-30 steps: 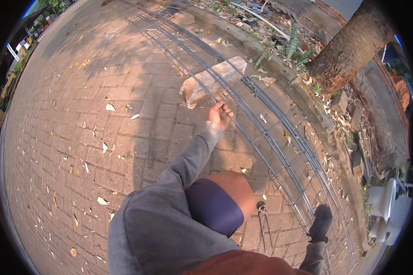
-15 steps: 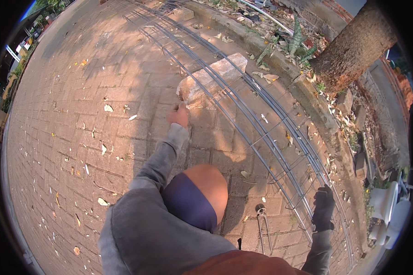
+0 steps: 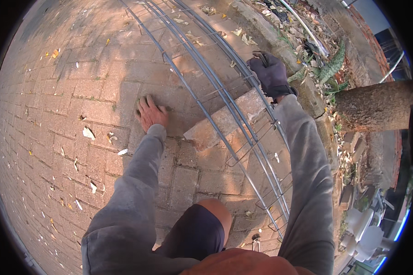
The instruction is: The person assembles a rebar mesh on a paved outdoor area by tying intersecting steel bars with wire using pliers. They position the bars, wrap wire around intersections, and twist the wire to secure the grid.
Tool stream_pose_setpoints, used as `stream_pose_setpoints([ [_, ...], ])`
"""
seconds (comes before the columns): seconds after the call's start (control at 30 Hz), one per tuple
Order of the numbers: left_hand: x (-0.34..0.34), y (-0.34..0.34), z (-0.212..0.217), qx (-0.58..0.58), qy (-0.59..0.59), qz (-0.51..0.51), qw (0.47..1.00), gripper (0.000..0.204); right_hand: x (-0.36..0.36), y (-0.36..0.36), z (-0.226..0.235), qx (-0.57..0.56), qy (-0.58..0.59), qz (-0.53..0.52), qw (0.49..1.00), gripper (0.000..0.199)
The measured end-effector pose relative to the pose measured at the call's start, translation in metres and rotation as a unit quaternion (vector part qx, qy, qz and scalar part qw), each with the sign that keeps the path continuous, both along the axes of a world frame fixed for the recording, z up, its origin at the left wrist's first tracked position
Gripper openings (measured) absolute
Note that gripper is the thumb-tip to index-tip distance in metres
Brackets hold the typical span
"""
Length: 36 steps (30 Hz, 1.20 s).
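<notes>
A long rebar cage of grey steel bars and thin wire stirrups runs from the top down to the lower right. Under it lies a rough stone block, set crosswise beneath the bars. My bare left hand rests on the brick paving, left of the block, with its fingers spread. My right hand, in a dark glove, is at the cage's right-hand bars just beyond the block. Its fingers are curled at the bars. A pair of pincers lies on the paving near my knee, mostly cut off by my clothing.
A concrete kerb borders the paving on the right. Past it stand a tree trunk, a spiky green plant and a white pipe. White plastic-looking objects are at the lower right. Dry leaves lie scattered about.
My right hand has moved far forward along the cage, from its near end to beyond the block. My left hand has shifted left off the block's end and opened onto the paving. The view has moved forward.
</notes>
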State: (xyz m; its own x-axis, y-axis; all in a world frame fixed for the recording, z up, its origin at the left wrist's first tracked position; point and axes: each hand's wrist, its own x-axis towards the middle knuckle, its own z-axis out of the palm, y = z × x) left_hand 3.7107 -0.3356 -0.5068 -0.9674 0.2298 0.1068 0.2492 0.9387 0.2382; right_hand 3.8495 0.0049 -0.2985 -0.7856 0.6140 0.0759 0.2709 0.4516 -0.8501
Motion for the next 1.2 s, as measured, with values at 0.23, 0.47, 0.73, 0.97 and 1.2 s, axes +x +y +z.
stream_pose_setpoints([
  [0.23,-0.007,0.005,0.027,-0.02,-0.075,0.019,0.997,0.071,-0.189,0.054,-0.051,0.203,-0.2,0.054,0.957,0.047],
  [0.47,-0.01,0.005,0.024,-0.02,-0.046,0.012,0.999,0.072,-0.205,0.07,-0.029,0.314,-0.133,0.181,0.922,0.019],
  [0.73,-0.008,0.003,0.023,-0.021,-0.059,0.006,0.998,0.074,-0.182,0.049,-0.028,0.312,-0.181,-0.044,0.932,0.028],
  [0.97,-0.004,0.007,0.019,-0.032,-0.041,0.013,0.999,0.072,-0.113,0.027,-0.001,0.128,0.002,-0.114,0.985,0.027],
  [1.2,-0.007,0.01,0.027,-0.026,-0.054,0.02,0.998,0.071,-0.176,0.015,-0.021,0.19,-0.116,-0.042,0.974,0.03],
])
